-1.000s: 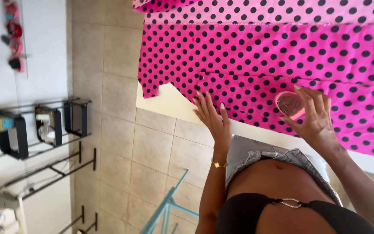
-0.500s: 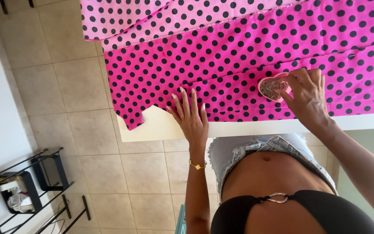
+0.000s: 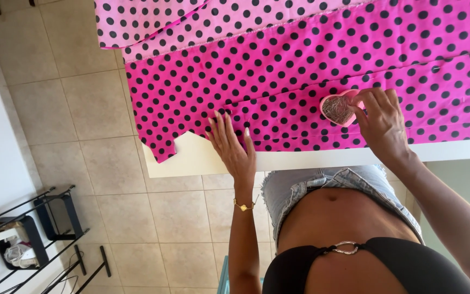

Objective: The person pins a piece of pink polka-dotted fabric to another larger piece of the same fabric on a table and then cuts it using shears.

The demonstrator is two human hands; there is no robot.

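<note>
Polka-dot fabric (image 3: 278, 81), bright pink with black spots, spread over the white table (image 3: 300, 159): thin, limp and light, likely best pinched at an edge; my left hand (image 3: 234, 146) lies open and flat on it, my right hand (image 3: 383, 124) fingers a pink heart-shaped pin box (image 3: 337, 110).

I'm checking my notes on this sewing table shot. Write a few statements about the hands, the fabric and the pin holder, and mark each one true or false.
1. The left hand lies flat on the pink dotted fabric. True.
2. The right hand holds scissors. False: its fingers touch a pink heart-shaped pin dish.
3. The fabric has stripes. False: it has black dots.
4. The fabric hangs over the white table's left end. True.
5. The left wrist wears a gold bracelet. True.
</note>
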